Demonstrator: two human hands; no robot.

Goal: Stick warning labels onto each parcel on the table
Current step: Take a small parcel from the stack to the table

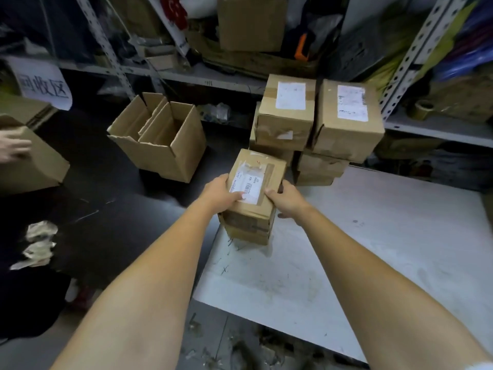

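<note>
Both hands clamp a small brown cardboard parcel (253, 160) from opposite sides: the left hand (220, 194) wraps its left side with the thumb lying across the top, and the right hand (288, 202) curls round its right side with the thumb on the near top edge. The left thumb tip rests on a white shipping label (250, 186) stuck to the parcel's upper face, and a strip of brown tape runs beside the label. This parcel lies squarely over a second brown parcel (248, 235), which stands on the far left corner of a scuffed white table top (373, 249); whether the two touch cannot be told. Just beyond, at the table's far edge, rises a stack of brown taped parcels (320, 166), the two uppermost each bearing a white label. Left of the table, on the dark floor (112, 209), stands an open brown cardboard box (162, 140) with its flaps up. Behind the stack and the box runs grey metal shelving (213, 77) crowded with cartons and bags, with a roll of brown tape (424, 109) on a right-hand shelf. At the far left another person's hand (13, 150) rests on a large cardboard box (40, 169), below a white paper sign (42, 84) with printed characters. Crumpled pale paper (40, 244) lies on the floor nearer the camera.
</note>
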